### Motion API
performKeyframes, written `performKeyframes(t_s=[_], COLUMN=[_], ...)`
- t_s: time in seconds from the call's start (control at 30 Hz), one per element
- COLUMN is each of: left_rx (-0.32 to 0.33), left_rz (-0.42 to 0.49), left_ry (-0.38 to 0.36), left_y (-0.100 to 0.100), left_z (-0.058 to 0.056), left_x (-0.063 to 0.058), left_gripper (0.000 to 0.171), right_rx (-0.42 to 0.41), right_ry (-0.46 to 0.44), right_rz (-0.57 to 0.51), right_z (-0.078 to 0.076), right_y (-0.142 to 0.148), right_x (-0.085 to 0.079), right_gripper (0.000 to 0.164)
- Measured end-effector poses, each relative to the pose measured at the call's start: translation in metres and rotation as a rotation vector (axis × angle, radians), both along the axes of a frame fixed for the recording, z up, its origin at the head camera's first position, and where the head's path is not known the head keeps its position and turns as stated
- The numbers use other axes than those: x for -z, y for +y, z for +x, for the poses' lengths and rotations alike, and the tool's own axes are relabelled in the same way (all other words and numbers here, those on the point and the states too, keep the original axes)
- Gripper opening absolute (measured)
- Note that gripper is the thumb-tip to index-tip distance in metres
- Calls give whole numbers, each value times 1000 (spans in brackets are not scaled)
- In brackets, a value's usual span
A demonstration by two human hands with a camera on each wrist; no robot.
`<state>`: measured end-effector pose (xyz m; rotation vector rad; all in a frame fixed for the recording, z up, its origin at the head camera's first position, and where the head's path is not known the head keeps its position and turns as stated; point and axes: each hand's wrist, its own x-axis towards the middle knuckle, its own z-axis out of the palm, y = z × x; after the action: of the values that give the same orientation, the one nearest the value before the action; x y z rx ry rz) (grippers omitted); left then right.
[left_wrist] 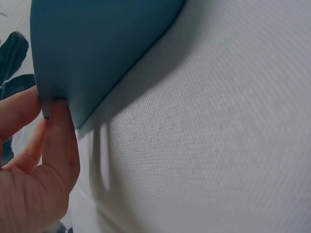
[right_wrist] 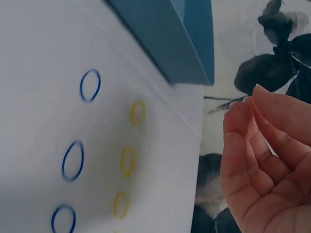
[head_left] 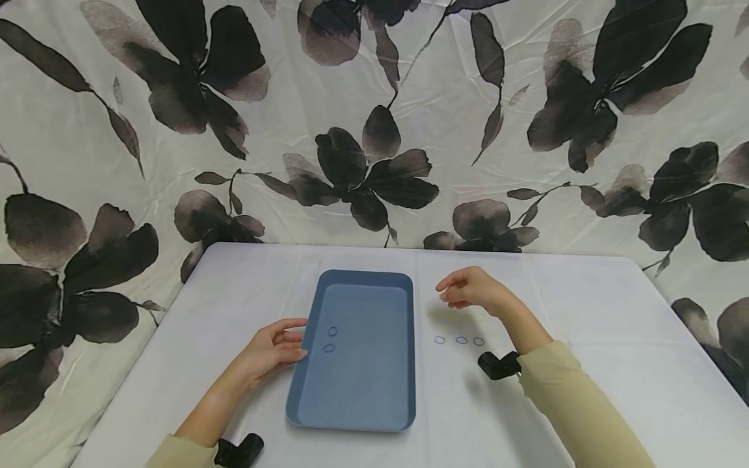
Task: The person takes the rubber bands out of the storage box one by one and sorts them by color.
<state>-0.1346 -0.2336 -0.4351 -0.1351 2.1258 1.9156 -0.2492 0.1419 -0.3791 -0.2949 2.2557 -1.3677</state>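
Observation:
My left hand (head_left: 270, 351) grips the left rim of a blue-grey rectangular tray (head_left: 351, 278). In the left wrist view, digits lie on both sides of the tray's wall (left_wrist: 97, 43). Two thin blue rings (head_left: 332, 331) lie on the tray's floor, toward its left side. My right hand (head_left: 476, 289) hovers to the right of the tray, fingers loosely bent, nothing visible between them. Below it on the white cloth is a row of three blue rings (head_left: 461, 340). Several yellow rings (right_wrist: 128, 160) form another row beside them in the right wrist view.
A white cloth covers the table (head_left: 585, 312). Behind it hangs a pale curtain with dark flowers (head_left: 363, 175), reaching the table's far edge. Black wrist devices (head_left: 499, 365) show at both sleeves.

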Motion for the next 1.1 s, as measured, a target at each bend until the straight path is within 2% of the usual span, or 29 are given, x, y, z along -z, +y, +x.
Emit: performKeyframes(t_s=[0.4, 0.67, 0.83, 1.1], left_rx=[1, 5, 13, 14], left_rz=[-8, -8, -5, -10], left_ry=[-2, -7, -9, -14], left_y=[1, 0, 1, 3], left_z=[3, 2, 2, 1], left_x=[0, -4, -6, -5], left_gripper=[66, 65, 66, 66], right_rx=[-43, -59, -69, -118], right_ry=[3, 2, -30, 7], right_rz=[-22, -44, -59, -88], right_z=[-2, -2, -1, 11], right_y=[-47, -78, -98, -128], right_x=[1, 2, 9, 28], right_gripper=[26, 27, 25, 22])
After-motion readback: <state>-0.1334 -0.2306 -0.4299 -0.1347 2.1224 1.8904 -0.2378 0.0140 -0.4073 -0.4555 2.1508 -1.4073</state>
